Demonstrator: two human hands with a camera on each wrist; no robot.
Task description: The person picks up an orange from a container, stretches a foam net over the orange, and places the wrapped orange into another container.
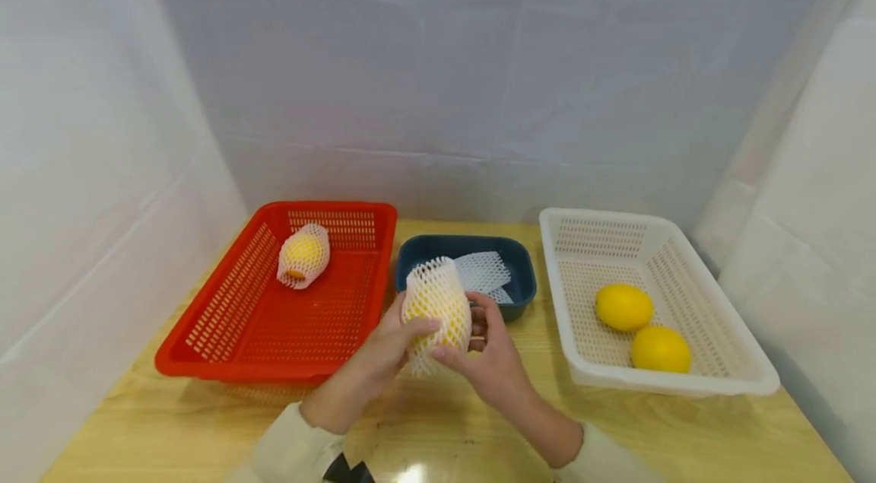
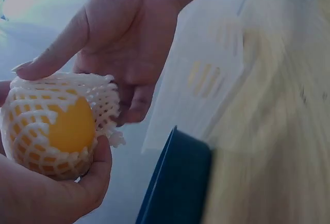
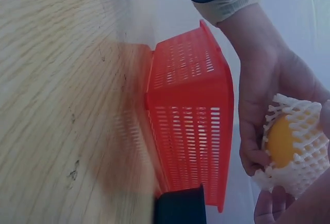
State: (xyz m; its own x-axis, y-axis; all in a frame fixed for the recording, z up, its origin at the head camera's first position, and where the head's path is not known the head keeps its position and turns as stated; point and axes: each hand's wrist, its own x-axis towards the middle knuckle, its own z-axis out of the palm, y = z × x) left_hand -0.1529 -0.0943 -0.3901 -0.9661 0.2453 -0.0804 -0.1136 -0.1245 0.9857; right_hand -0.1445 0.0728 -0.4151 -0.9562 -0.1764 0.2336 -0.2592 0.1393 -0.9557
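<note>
A yellow lemon-like fruit in a white foam net sleeve [image 1: 438,304] is held up between both hands over the near side of the table. My left hand [image 1: 379,357] grips its left side, thumb across the front of the netting. On the other side my right hand [image 1: 498,365] holds it, thumb at the lower front and fingers bent at the right. In the left wrist view, bare yellow skin of the fruit [image 2: 72,126] shows at the open end of the sleeve. The netting [image 3: 301,175] wraps the rest of it in the right wrist view.
A red basket [image 1: 274,370] on the left holds one netted fruit [image 1: 304,255]. Behind the hands, a dark blue bin [image 1: 523,293] contains flat white foam nets [image 1: 482,271]. The white basket [image 1: 742,346] at right holds two bare yellow fruits [image 1: 624,306]. White sheeting surrounds the wooden table.
</note>
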